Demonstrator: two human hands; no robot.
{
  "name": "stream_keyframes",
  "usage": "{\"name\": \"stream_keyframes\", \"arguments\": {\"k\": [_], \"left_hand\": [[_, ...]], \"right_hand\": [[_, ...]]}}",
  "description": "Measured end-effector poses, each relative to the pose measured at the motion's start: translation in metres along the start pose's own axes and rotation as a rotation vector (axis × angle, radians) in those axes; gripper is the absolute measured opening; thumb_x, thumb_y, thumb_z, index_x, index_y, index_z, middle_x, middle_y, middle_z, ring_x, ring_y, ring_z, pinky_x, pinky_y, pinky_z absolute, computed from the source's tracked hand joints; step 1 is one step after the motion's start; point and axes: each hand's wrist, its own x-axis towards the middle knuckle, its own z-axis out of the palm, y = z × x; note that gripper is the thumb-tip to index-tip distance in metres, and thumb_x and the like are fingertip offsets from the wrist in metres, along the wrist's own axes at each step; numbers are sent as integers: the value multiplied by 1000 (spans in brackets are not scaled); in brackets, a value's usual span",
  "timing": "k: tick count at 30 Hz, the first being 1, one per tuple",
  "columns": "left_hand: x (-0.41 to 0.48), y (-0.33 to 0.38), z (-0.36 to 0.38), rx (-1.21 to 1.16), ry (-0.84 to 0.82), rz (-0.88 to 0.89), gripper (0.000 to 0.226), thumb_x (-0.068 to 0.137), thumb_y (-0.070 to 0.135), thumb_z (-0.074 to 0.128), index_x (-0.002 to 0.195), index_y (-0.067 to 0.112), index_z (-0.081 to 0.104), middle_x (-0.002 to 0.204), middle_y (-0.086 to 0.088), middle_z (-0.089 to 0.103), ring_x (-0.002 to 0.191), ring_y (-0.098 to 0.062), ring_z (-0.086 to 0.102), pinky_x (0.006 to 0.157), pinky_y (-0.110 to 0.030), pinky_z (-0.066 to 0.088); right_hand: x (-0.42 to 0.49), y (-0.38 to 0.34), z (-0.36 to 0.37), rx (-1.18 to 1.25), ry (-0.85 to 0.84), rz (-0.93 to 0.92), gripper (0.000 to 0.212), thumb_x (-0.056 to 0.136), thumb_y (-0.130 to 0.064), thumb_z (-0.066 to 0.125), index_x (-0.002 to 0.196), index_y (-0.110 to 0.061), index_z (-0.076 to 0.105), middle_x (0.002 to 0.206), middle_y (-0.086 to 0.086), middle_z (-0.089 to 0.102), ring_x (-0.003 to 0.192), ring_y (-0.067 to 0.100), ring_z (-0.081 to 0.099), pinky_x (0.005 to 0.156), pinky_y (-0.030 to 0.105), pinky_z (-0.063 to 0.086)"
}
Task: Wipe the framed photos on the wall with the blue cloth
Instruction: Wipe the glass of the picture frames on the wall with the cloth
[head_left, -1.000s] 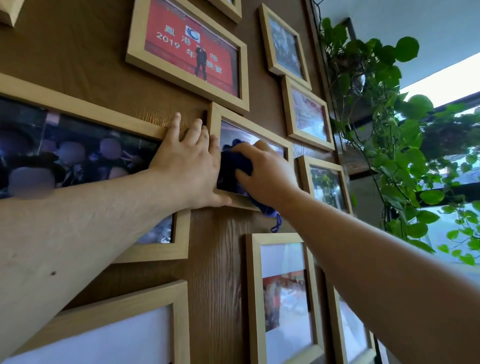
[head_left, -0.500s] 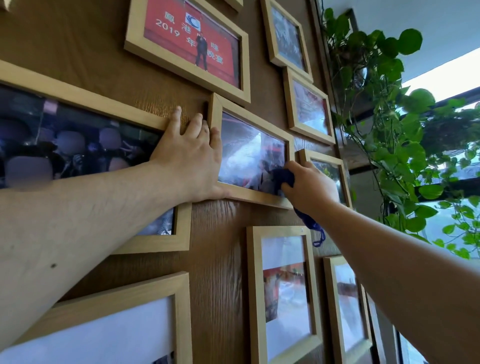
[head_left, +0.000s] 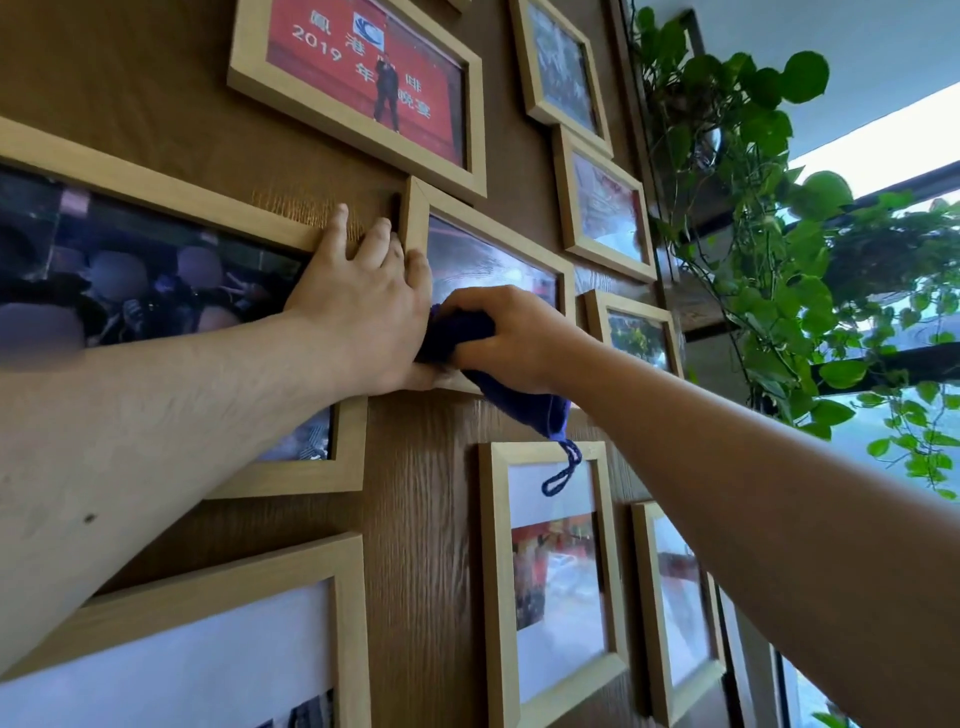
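Note:
A small light-wood framed photo (head_left: 488, 254) hangs at the middle of the brown wood wall. My right hand (head_left: 514, 338) presses a dark blue cloth (head_left: 457, 335) against the lower left of its glass; the cloth's tail and cord loop (head_left: 563, 470) hang below the frame. My left hand (head_left: 363, 306) lies flat on the wall, fingers spread against the frame's left edge, thumb under its bottom left corner. The hand and cloth hide the lower part of the photo.
Several other wood-framed photos surround it: a red one (head_left: 363, 78) above, a wide dark one (head_left: 140, 275) at left, others below (head_left: 556, 582) and at right (head_left: 605, 208). A leafy green trailing plant (head_left: 779, 234) hangs just right of the wall by a bright window.
My right hand has swept the cloth from the frame's lower right corner back to its lower left, next to my left hand. The left hand has stayed in place.

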Motion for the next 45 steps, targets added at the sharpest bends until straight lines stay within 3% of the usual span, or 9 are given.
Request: {"name": "stream_keyframes", "arguments": {"k": [4, 9, 12, 15, 19, 22, 28, 39, 45], "left_hand": [[-2, 0, -2, -23, -34, -10, 118, 68, 89, 25, 146, 1, 10, 153, -24, 26, 145, -35, 11, 114, -64, 5], [-4, 0, -8, -14, -65, -13, 130, 51, 88, -8, 146, 1, 10, 153, -24, 26, 145, -34, 12, 114, -64, 7], [-4, 0, -6, 20, -48, -9, 122, 61, 89, 8, 146, 1, 12, 152, -25, 26, 144, -35, 13, 113, -64, 9], [-4, 3, -6, 41, -53, -26, 117, 69, 88, 24, 146, 2, 11, 154, -25, 21, 145, -35, 10, 114, -64, 9], [-8, 10, -9, 99, 8, 5, 107, 76, 81, 30, 146, 3, 11, 156, -25, 13, 144, -38, 7, 114, -63, 11], [-15, 17, -10, 108, 90, 100, 96, 83, 73, 26, 146, 3, 10, 156, -24, 13, 144, -39, 8, 114, -62, 13], [-31, 29, -14, -111, 101, 157, 88, 85, 67, 26, 147, 6, 15, 156, -19, 22, 144, -33, 14, 116, -55, 16], [-94, 70, -16, -424, 132, 355, 89, 84, 67, 28, 146, 4, 19, 154, -19, 27, 142, -35, 19, 115, -55, 18], [-133, 100, -39, -630, 142, 436, 86, 86, 64, 33, 146, 4, 18, 155, -18, 24, 144, -32, 17, 116, -55, 16]], "right_hand": [[-11, 20, -2, -41, -1, 69, 31, 81, -33, 57, 110, -42, 56, 93, -9, 57, 78, 10, 53, 59, 24, 40], [-25, 60, -9, -30, -13, 212, 17, 79, -32, 59, 94, -40, 61, 81, -18, 54, 72, 3, 50, 56, 21, 34], [-30, 83, -11, -80, -26, 273, 17, 78, -33, 60, 93, -38, 62, 88, -5, 59, 76, 11, 53, 59, 25, 37], [-33, 96, -15, -170, -61, 312, 19, 79, -38, 58, 98, -41, 61, 90, -5, 58, 76, 11, 53, 58, 26, 38], [-36, 96, -17, -461, 4, 229, 29, 80, -46, 55, 109, -41, 56, 86, -6, 57, 67, 12, 49, 50, 23, 32], [-46, 92, -15, -553, 105, 154, 30, 81, -44, 55, 110, -36, 53, 93, -2, 61, 72, 18, 51, 53, 26, 31], [-80, 68, -24, -652, 104, 52, 37, 81, -43, 54, 117, -33, 48, 101, 1, 61, 76, 24, 57, 59, 30, 34], [-169, -9, -20, -744, 72, 292, 44, 81, -40, 57, 123, -34, 49, 106, 2, 60, 80, 31, 62, 57, 34, 47], [-238, -60, -42, -908, -83, 341, 45, 82, -39, 60, 125, -29, 50, 109, 6, 58, 77, 34, 62, 53, 30, 35]]}}
